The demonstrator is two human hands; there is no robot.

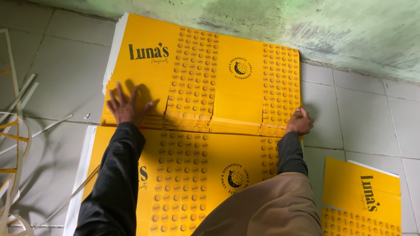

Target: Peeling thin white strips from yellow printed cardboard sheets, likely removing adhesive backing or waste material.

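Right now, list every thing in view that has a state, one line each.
Far stack of yellow printed sheets: flat on the floor, near edges fanned.
Near stack of yellow printed sheets: flat, partly under the arms.
Loose yellow sheets: flat, set apart by the right side.
Left hand: open, fingers spread, pressed on the far stack.
Right hand: curled at the far stack's right corner.
White trim strips: tangled, loose.

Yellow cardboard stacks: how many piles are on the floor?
3. One far stack by the wall under both hands, one near stack below it, one lower right, partly cut off.
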